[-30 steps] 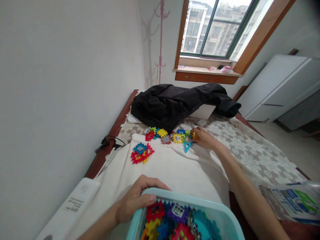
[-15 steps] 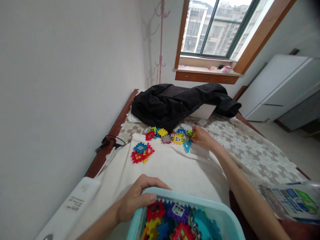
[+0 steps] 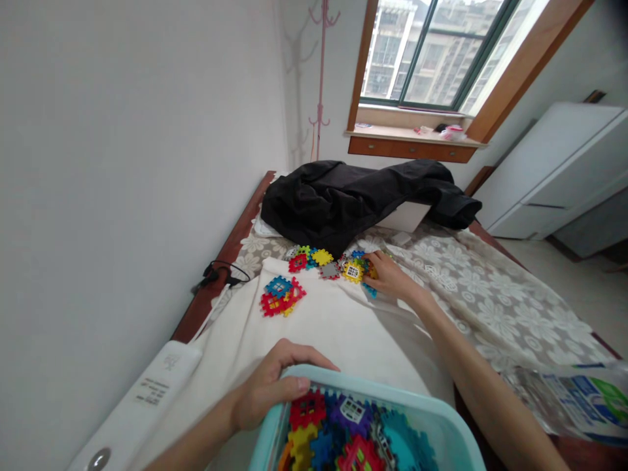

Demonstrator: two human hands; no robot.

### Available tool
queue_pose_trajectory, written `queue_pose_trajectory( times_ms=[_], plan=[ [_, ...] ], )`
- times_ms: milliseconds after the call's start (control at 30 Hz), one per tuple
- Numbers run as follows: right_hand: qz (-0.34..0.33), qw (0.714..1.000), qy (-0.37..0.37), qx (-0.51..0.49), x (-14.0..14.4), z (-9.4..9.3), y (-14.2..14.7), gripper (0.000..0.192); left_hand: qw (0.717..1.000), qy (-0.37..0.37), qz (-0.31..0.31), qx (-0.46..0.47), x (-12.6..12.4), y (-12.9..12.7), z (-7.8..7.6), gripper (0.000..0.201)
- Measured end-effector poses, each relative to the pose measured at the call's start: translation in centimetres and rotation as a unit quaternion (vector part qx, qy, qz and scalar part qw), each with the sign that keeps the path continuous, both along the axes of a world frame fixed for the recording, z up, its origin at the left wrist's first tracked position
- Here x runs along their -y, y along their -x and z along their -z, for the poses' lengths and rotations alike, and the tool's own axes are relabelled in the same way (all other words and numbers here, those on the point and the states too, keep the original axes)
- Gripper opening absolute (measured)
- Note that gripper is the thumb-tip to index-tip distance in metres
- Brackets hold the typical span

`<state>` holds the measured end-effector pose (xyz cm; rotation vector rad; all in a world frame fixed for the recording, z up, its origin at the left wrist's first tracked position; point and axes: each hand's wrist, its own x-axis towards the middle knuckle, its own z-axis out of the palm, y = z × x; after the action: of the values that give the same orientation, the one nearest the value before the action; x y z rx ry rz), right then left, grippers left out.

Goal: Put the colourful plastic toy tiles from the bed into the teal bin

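My left hand [image 3: 267, 386] grips the far left corner of a light-blue plastic bin [image 3: 377, 381], thumb inside the rim and fingers outside. Inside the bin lie interlocking building tiles [image 3: 353, 412] in red, purple, yellow and blue. My right hand [image 3: 387, 278] reaches out to the loose tiles on the bed, its fingers curled around several of them; the exact pieces are partly hidden. Just left of it is a yellow tile with a white window [image 3: 352, 271]. A blue tile [image 3: 278, 286] rests on red and yellow ones farther left.
Behind the tiles a black garment [image 3: 343, 203] covers part of a white box [image 3: 405, 217]. A white power strip or device [image 3: 157, 386] lies at lower left, near a black plug and cable [image 3: 210, 275]. A clear plastic package [image 3: 574, 399] is at right.
My right hand has shifted left over the tiles and now covers much of the light-blue triangle. My left hand stays on the bin rim. The view has turned slightly.
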<state>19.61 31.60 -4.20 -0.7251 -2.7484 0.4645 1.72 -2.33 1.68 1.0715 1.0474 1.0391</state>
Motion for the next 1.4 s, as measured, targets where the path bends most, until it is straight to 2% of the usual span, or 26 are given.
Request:
queue_pose_trajectory(
  times_ms=[200,367,467,567,700,867,967,1033,1167,1300,1400],
  plan=[
    [-0.017,1.0,0.014,-0.006,-0.6,-0.9,-0.9,0.04,1.0,0.003,-0.017,-0.009,0.0,-0.1,-0.2,0.052],
    [0.025,0.996,0.036,-0.075,0.1,-1.9,-0.3,0.032,1.0,0.0,-0.011,0.005,0.1,-0.2,-0.3,0.052],
    [-0.004,0.997,0.004,-0.076,2.0,-1.8,0.9,0.031,1.0,-0.006,-0.007,0.012,0.0,-0.3,-0.5,0.051],
    [-0.036,0.997,-0.061,-0.043,3.9,-1.3,2.1,0.032,1.0,-0.002,-0.013,0.012,-0.1,-0.3,-0.4,0.051],
    [-0.049,0.993,-0.106,-0.019,5.0,-0.7,2.6,0.034,1.0,-0.011,-0.011,0.001,-0.2,-0.3,-0.4,0.051],
    [-0.077,0.992,-0.044,-0.085,3.5,-1.0,1.9,0.032,1.0,-0.007,-0.021,0.011,-0.2,-0.4,-0.5,0.051],
    [-0.036,0.99,-0.019,-0.137,1.9,-0.9,1.2,0.036,1.0,-0.011,-0.014,0.015,-0.2,-0.4,-0.5,0.051],
    [-0.02,0.992,-0.033,-0.117,1.1,-0.4,0.8,0.039,1.0,-0.01,-0.011,0.021,-0.3,-0.4,-0.5,0.051],
    [-0.033,0.997,-0.055,-0.042,0.6,0.7,0.6,0.05,0.999,-0.014,-0.017,0.026,-0.3,-0.5,-0.6,0.051],
    [-0.039,0.997,-0.048,-0.046,0.5,1.0,0.6,0.044,0.999,-0.015,-0.029,0.019,-0.4,-0.5,-0.8,0.048],
    [-0.042,0.994,-0.043,-0.087,0.5,0.8,0.6,0.045,1.0,-0.01,-0.017,0.019,-0.4,-0.4,-0.7,0.05]
  ],
)
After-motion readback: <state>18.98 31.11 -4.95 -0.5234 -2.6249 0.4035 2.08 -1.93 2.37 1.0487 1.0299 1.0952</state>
